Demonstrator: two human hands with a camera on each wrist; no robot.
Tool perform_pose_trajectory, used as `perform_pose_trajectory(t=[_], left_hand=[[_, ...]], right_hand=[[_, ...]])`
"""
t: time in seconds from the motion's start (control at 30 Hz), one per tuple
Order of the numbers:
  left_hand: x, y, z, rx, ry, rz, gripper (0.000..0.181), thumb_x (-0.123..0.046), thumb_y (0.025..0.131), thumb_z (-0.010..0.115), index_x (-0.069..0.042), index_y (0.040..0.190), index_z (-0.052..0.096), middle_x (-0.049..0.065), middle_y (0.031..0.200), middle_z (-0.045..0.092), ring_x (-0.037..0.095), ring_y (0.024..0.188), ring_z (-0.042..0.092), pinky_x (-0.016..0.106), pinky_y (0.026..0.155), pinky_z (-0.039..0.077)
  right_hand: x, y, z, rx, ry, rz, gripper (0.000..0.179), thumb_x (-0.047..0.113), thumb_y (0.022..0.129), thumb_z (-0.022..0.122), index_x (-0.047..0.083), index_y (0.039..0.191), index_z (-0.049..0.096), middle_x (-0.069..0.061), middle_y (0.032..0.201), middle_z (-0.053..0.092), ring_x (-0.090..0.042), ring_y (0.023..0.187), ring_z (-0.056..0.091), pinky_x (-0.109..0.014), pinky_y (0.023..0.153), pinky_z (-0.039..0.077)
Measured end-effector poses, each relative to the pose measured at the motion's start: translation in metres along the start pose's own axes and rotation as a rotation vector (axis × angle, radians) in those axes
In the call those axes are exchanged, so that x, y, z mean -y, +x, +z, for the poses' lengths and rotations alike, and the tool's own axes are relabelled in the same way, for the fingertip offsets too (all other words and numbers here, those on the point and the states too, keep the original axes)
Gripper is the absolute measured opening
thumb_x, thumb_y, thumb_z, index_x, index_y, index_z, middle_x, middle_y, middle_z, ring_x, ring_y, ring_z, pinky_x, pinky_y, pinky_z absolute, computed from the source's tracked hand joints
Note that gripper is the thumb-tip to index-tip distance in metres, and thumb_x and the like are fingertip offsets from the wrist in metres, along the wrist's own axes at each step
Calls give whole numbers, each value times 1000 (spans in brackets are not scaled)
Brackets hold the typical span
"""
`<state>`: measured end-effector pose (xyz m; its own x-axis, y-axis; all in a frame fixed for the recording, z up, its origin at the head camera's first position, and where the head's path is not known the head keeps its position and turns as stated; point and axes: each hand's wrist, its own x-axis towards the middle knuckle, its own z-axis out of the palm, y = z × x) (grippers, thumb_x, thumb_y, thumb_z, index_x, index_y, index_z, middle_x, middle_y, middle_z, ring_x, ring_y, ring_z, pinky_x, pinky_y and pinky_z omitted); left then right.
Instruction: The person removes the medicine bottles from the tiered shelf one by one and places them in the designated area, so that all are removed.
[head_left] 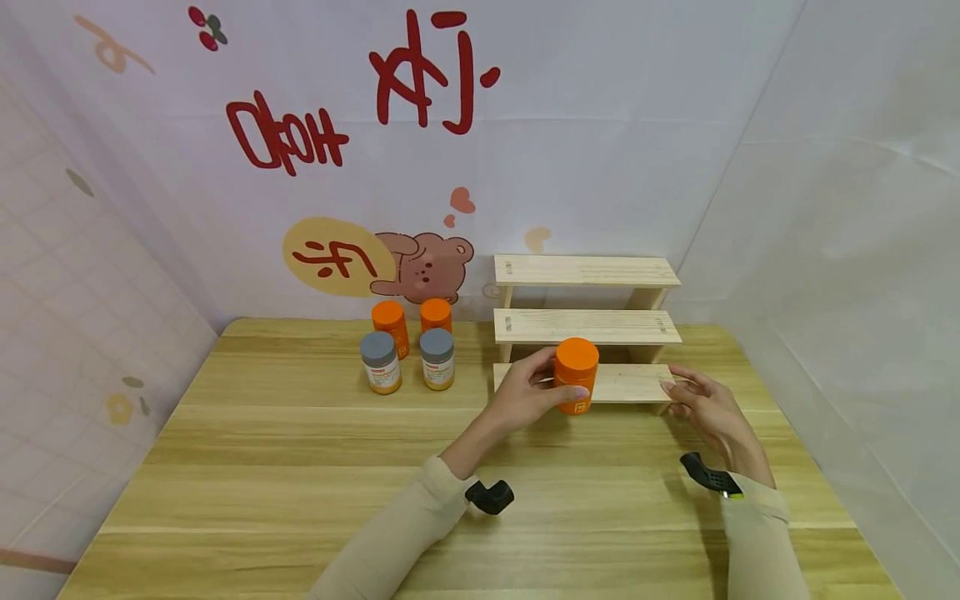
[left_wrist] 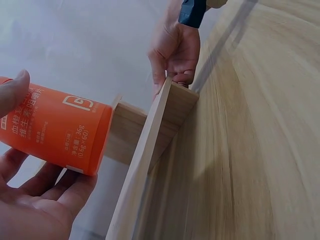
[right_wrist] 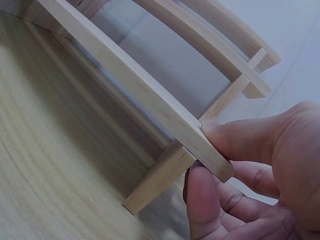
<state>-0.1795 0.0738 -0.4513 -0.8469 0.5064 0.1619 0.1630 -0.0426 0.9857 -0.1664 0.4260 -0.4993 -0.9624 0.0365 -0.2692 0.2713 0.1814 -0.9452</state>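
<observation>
My left hand (head_left: 525, 392) grips an orange bottle (head_left: 576, 371) with an orange lid, thumb across its front. In the head view the bottle overlaps the lowest step of a three-step wooden shelf (head_left: 630, 383); the left wrist view shows its base raised above that step's board (left_wrist: 145, 150). My right hand (head_left: 708, 408) pinches the right end of the same step, thumb on top and fingers below, as the right wrist view shows on the board (right_wrist: 150, 95).
Left of the shelf stand two grey-lidded bottles (head_left: 381, 363) (head_left: 437, 360), with two more orange bottles (head_left: 388, 321) (head_left: 436, 315) behind them. A white printed wall (head_left: 600, 125) rises behind the wooden table (head_left: 300, 483), and another white wall (head_left: 847, 292) stands at the right.
</observation>
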Motion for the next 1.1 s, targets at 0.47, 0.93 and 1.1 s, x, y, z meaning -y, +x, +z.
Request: perform_pose_trajectory(t=[0.47,0.93,1.1], left_hand=[[-2,-24,-24,13,-18,19,53,-16,91,79,-20,140,59,7,133,66,18,119,67,33,104,56],[-5,-49,-50,-22,-39,22,52,-19,91,80,-17,139,60,9,131,66,20,119,66,37,108,53],[-6,-58,-61,-41,-35,9,54,-19,90,80,-17,140,60,9,133,66,21,121,65,40,110,52]], right_hand=[[2,0,1,13,12,2,80,33,99,70,7,161,27,11,106,62,-9,86,61,-25,77,57],[0,0,-2,5,27,-3,79,32,98,70,7,161,29,12,110,62,-7,93,59,-24,81,58],[0,0,-2,0,-2,-6,80,34,98,70,7,161,29,13,109,63,-7,91,60,-25,80,58]])
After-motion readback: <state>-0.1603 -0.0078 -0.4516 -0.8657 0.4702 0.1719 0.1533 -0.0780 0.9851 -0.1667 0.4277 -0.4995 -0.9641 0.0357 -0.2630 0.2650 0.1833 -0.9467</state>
